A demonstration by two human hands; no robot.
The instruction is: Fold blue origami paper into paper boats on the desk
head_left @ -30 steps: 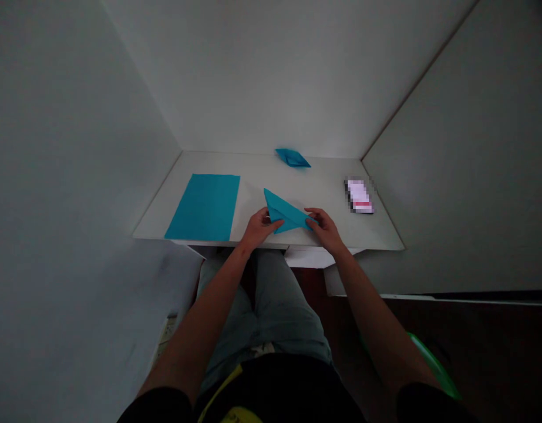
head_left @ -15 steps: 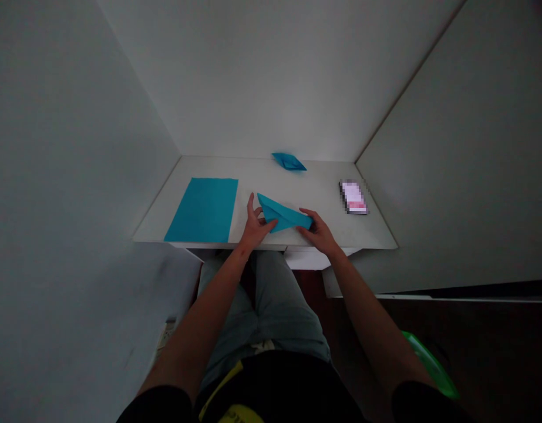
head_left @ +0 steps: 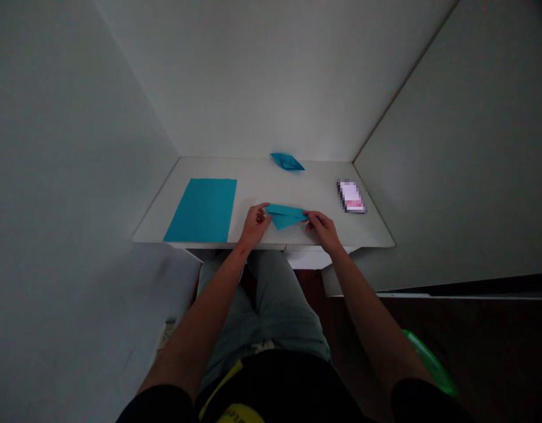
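Observation:
A small folded piece of blue paper (head_left: 286, 215) lies near the front edge of the white table (head_left: 315, 188), held between both hands. My left hand (head_left: 255, 225) pinches its left end with closed fingers. My right hand (head_left: 323, 228) grips its right end, fingers curled on the paper. The folded shape looks like a narrow flat triangle pointing down toward me.
A flat blue sheet (head_left: 202, 209) lies on the table's left part. A folded blue paper figure (head_left: 287, 161) sits at the back by the wall. A phone (head_left: 351, 196) lies at the right. White walls close in on three sides; a green object (head_left: 429, 364) is down right.
The large blue triangle has been folded down into a smaller, narrower shape. Both hands have shifted inward to its two ends, and the left hand's fingers have closed.

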